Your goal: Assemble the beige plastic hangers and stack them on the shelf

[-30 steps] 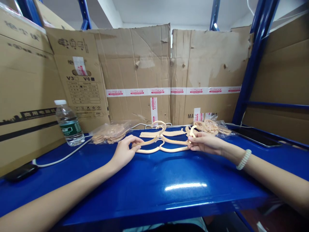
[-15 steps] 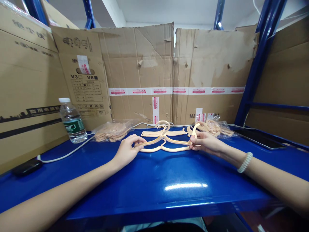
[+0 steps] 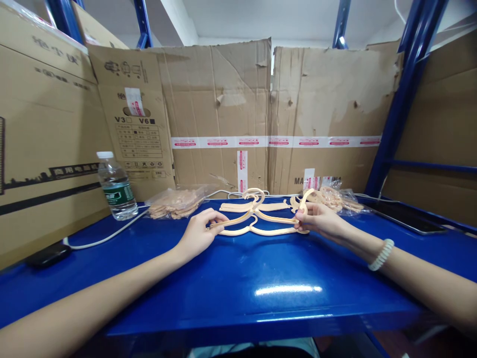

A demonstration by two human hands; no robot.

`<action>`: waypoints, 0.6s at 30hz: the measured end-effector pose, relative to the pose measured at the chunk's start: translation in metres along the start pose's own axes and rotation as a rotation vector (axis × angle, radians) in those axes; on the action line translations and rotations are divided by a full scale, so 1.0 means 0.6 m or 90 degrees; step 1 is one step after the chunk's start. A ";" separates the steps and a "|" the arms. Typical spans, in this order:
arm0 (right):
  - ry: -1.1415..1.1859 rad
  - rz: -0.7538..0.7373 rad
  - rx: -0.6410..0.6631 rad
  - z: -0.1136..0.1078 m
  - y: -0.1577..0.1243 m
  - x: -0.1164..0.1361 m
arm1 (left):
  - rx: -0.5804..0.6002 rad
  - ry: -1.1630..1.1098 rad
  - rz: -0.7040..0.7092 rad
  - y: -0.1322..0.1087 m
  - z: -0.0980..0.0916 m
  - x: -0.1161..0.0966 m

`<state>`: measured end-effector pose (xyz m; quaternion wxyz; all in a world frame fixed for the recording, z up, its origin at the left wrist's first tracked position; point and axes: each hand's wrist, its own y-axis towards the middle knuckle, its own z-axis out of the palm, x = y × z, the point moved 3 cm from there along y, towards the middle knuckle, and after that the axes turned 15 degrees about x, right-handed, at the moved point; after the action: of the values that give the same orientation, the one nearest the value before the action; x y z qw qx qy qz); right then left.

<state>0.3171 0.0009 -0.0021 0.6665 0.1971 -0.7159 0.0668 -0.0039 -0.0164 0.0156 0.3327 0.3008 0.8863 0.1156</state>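
Note:
A cream plastic clothes hanger (image 3: 240, 219) is held level between my two hands, its hook rising at the middle. My left hand (image 3: 196, 234) pinches its left end between thumb and fingers. On the opposite end, my right hand (image 3: 322, 219) closes around the arm tip. A curved cream piece (image 3: 306, 196) stands up from the fingers of that hand; whether it joins the hanger cannot be made out. Just below, another cream hanger (image 3: 274, 231) lies on the blue table (image 3: 223, 288). Behind the held one are more flat cream hanger parts (image 3: 274, 206).
Plastic bags of cream pieces lie at the back left (image 3: 177, 201) and back right (image 3: 333, 199). A water bottle (image 3: 117, 191), a black device (image 3: 48, 255) with a white cable (image 3: 108, 239), and a dark tablet (image 3: 406, 217) flank the workspace. Cardboard sheets (image 3: 219, 114) wall the back.
My view has shifted slightly, moving the scene a little to the right. Both hands keep their grip on the hanger, and more of the lower hanger's right end shows.

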 end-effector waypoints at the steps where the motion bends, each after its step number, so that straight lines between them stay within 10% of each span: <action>1: -0.003 0.000 -0.005 0.000 0.000 0.000 | 0.001 0.000 0.000 0.000 0.000 0.000; 18: -0.027 -0.038 -0.027 0.004 -0.004 0.013 | 0.023 0.021 0.012 0.001 0.000 -0.012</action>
<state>0.3156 -0.0037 0.0047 0.6566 0.2053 -0.7252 0.0276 0.0005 -0.0204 0.0193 0.3113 0.3133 0.8907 0.1078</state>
